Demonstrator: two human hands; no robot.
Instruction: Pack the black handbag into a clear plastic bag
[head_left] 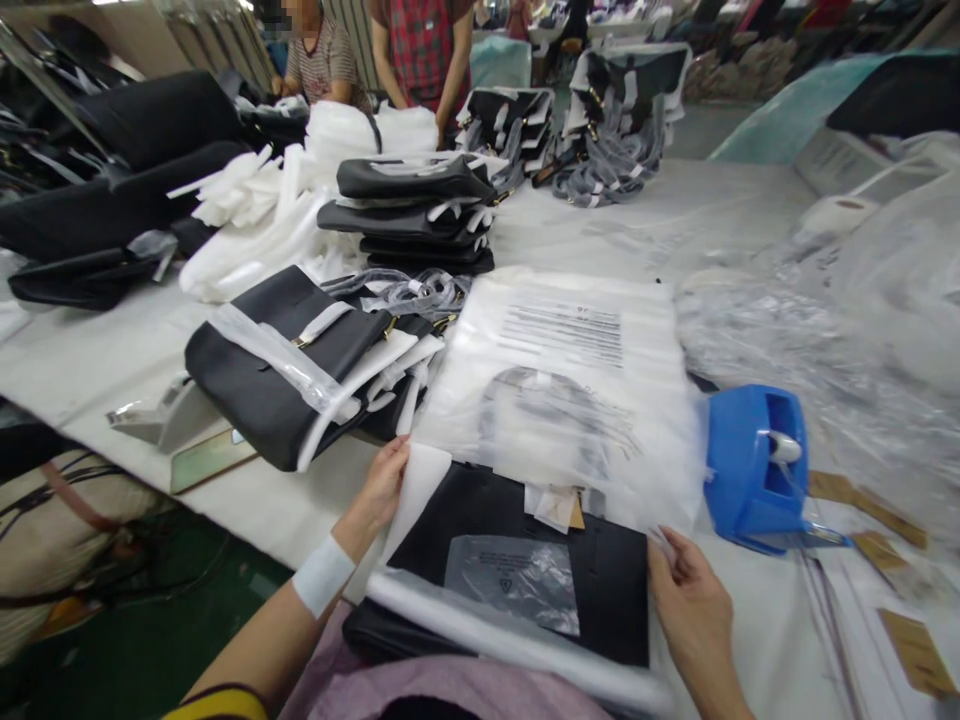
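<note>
A black handbag [619, 590] lies flat against my front, with a small clear printed pouch [517, 580], paper tags [553, 508] and a white foam-wrapped strip [487, 620] on it. Beyond it a frosted plastic bag [495, 325] with printed warning text is spread out, its near edge over the handbag's far edge. A coiled strap or cord [544, 400] shows faintly through the plastic. My left hand [384, 485] pinches the plastic bag's near left corner, beside a white foam sheet [416, 495]. At the near right corner, my right hand [690, 590] is closed on the plastic edge.
Left stands a pile of black handbags [277, 360], with another stack [416, 215] behind. A blue tape dispenser [754, 470] is at right, near brown tags [915, 650] and heaped clear plastic [810, 330]. A grey dispenser [169, 410] sits left. Two people work across the table.
</note>
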